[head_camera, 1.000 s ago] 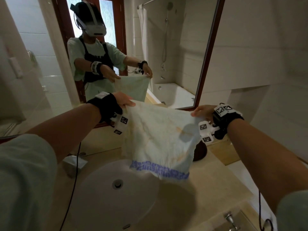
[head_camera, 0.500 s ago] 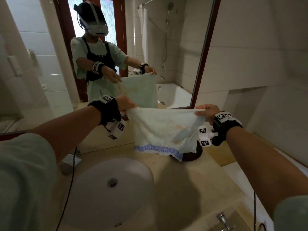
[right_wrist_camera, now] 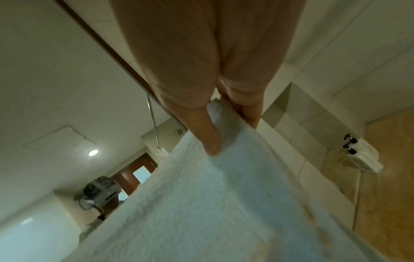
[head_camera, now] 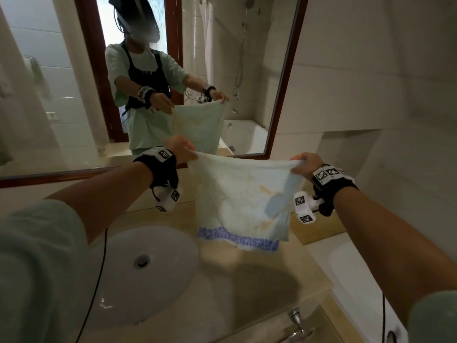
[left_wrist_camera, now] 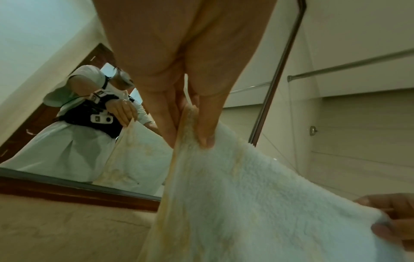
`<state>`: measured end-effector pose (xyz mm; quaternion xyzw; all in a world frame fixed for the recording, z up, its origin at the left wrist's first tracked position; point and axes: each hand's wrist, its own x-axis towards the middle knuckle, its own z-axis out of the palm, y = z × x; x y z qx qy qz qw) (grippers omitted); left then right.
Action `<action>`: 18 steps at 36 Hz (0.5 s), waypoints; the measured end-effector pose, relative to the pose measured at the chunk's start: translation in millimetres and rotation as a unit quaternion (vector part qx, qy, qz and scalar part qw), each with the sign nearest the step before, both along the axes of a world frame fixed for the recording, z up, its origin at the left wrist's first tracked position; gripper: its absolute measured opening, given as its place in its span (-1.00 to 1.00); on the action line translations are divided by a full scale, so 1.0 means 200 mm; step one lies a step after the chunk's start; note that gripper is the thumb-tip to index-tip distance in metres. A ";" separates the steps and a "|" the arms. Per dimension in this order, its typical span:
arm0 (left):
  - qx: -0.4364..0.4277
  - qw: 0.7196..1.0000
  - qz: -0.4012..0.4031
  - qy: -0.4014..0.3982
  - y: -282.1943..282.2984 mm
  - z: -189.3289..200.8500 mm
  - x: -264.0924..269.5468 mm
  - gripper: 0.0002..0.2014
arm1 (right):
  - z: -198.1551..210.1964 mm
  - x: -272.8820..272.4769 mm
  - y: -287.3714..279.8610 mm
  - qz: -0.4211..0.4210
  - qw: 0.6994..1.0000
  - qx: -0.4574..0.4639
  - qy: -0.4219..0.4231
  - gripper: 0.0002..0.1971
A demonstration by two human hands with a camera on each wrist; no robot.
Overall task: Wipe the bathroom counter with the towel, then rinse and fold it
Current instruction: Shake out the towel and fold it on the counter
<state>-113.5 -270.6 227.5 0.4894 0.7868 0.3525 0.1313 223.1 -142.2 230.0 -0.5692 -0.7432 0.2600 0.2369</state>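
A white towel [head_camera: 243, 194] with yellowish stains and a blue band along its lower edge hangs spread in the air above the beige counter [head_camera: 247, 288], to the right of the sink. My left hand [head_camera: 181, 149] pinches its top left corner between thumb and fingers, shown close in the left wrist view with the towel [left_wrist_camera: 246, 195] under my left hand [left_wrist_camera: 190, 124]. My right hand [head_camera: 305, 164] pinches the top right corner; in the right wrist view its thumb presses on the towel [right_wrist_camera: 201, 203] held by my right hand [right_wrist_camera: 228, 127].
A white oval sink [head_camera: 138, 276] lies at the lower left. A wood-framed mirror [head_camera: 284, 82] on the wall behind reflects a person and the towel. A chrome cabinet knob [head_camera: 295, 318] sits below the counter's front edge. A white bathtub rim [head_camera: 358, 280] runs at the right.
The towel, lifted and shortened half a second ago, now hangs down longer, and both hands have risen slightly while keeping their pinch on the corners.
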 end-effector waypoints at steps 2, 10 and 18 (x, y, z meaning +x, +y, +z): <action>0.000 1.000 0.003 0.024 0.02 -0.01 0.03 -0.90 | 0.00 0.03 0.00 0.001 0.999 0.014 -0.036 -0.64; -0.013 0.995 -0.010 0.102 0.05 0.00 0.11 -0.65 | 0.00 0.11 -0.03 -0.034 0.996 0.026 -0.079 -0.64; -0.022 0.995 -0.007 0.092 0.01 0.03 0.14 -0.61 | 0.02 0.11 -0.11 -0.096 0.992 0.036 -0.074 -0.64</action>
